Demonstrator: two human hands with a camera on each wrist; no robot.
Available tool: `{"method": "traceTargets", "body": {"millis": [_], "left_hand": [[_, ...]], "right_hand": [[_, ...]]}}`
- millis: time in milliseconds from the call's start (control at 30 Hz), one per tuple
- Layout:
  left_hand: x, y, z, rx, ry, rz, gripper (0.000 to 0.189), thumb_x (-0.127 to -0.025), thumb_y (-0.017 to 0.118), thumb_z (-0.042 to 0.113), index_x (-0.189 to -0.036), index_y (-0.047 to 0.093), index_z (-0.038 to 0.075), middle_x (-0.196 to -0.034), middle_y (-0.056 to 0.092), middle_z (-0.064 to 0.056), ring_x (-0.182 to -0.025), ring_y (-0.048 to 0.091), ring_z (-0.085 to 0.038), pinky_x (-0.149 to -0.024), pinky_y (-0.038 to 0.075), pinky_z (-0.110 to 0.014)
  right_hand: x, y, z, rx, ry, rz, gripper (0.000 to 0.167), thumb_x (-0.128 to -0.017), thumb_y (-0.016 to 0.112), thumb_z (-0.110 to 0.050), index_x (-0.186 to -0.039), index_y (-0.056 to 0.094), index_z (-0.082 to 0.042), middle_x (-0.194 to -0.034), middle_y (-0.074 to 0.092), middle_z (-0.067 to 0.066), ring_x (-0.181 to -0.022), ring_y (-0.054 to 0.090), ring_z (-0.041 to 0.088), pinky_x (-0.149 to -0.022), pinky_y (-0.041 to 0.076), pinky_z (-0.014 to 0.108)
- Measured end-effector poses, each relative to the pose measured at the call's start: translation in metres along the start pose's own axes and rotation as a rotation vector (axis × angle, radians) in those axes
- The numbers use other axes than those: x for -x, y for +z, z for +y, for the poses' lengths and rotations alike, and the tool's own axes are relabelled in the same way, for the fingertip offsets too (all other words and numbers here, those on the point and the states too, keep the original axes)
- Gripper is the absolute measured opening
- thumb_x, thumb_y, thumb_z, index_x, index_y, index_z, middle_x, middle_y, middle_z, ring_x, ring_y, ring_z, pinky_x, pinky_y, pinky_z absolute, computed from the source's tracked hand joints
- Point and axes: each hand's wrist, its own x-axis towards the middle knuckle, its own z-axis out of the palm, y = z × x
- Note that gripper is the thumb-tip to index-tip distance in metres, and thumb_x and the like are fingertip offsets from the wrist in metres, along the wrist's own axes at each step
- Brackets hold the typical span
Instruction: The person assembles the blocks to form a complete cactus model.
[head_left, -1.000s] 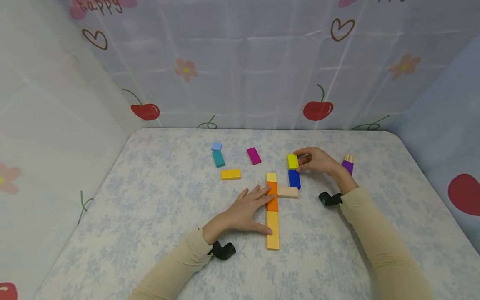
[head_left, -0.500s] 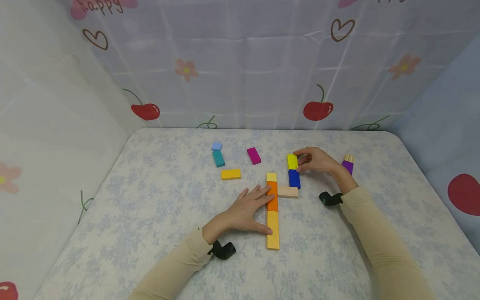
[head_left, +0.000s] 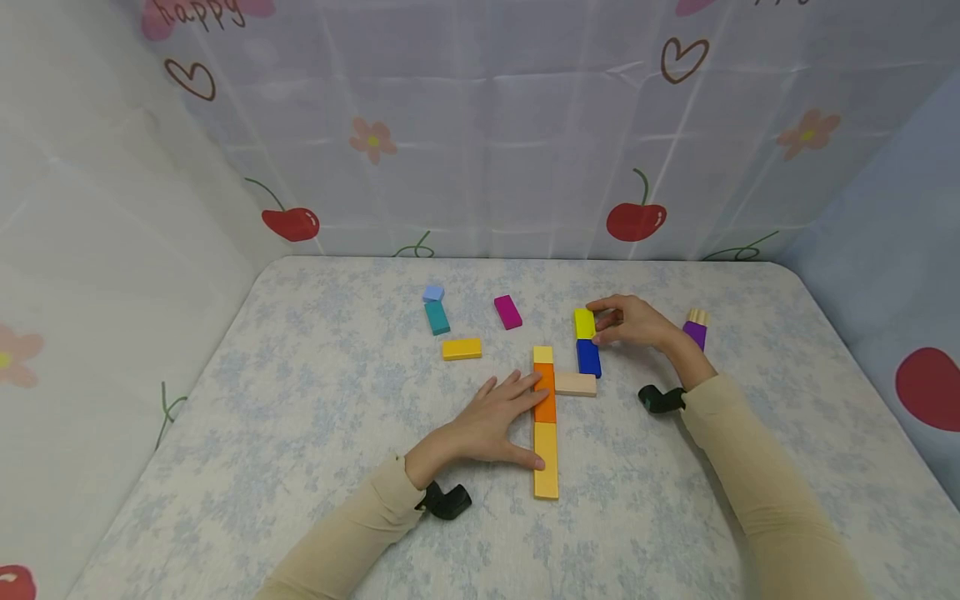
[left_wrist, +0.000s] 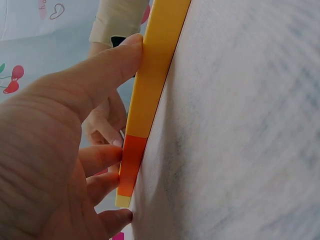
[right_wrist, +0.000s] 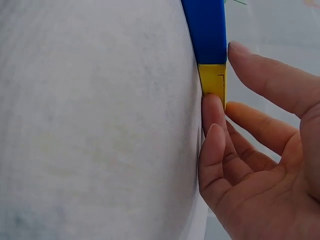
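Note:
My left hand (head_left: 492, 421) spreads over a line of blocks. Its fingertips touch the orange block (head_left: 546, 407), and its thumb rests on the long yellow-orange block (left_wrist: 152, 75). A short pale yellow block (head_left: 543, 355) forms the line's far end. My right hand (head_left: 633, 323) holds a bright yellow block (head_left: 584, 323), index finger at its far end and thumb near the joint with the dark blue block (head_left: 588, 357). In the right wrist view the curved fingers lie along the yellow block's end and side. A beige block (head_left: 576, 384) lies crosswise between the orange and blue blocks.
Loose blocks lie at the back: light blue (head_left: 433, 293), teal (head_left: 437, 317), magenta (head_left: 507, 312) and golden yellow (head_left: 461, 349). Beyond my right wrist is a purple piece (head_left: 695, 334) with pale sticks at its top. Patterned cloth (head_left: 480, 167) hangs behind the table.
The bright yellow block has shifted very slightly left under my right hand. My left hand and the other blocks stay put.

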Motion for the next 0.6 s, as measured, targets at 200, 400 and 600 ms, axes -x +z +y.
{"method": "traceTargets", "body": {"millis": [200, 400, 600], "left_hand": [[0.000, 0.000, 0.000, 0.001, 0.004, 0.000, 0.096, -0.077, 0.075, 0.058, -0.154, 0.032, 0.022, -0.166, 0.011, 0.005, -0.154, 0.004, -0.023, -0.123, 0.002, -0.053], [0.000, 0.000, 0.000, 0.003, 0.007, -0.006, 0.096, -0.077, 0.075, 0.058, -0.155, 0.032, 0.022, -0.166, 0.010, 0.005, -0.154, 0.003, -0.023, -0.123, 0.002, -0.053], [0.000, 0.001, -0.002, 0.006, 0.001, -0.010, 0.095, -0.078, 0.074, 0.059, -0.155, 0.032, 0.023, -0.165, 0.010, 0.006, -0.154, 0.004, -0.023, -0.123, 0.002, -0.053]], "right_hand": [[0.010, 0.002, -0.003, 0.016, -0.006, 0.074, 0.065, -0.091, 0.070, -0.021, -0.145, 0.043, 0.000, -0.144, 0.046, 0.023, -0.114, 0.056, 0.037, -0.099, 0.049, 0.052], [0.029, 0.013, -0.010, -0.002, -0.061, 0.238, 0.062, -0.093, 0.067, -0.025, -0.145, 0.044, -0.002, -0.145, 0.044, 0.022, -0.126, 0.050, 0.040, -0.103, 0.044, 0.057], [0.048, 0.028, -0.018, 0.013, -0.097, 0.211, 0.071, -0.092, 0.068, -0.034, -0.150, 0.038, -0.007, -0.157, 0.032, 0.018, -0.142, 0.031, 0.041, -0.111, 0.031, 0.063]]}}
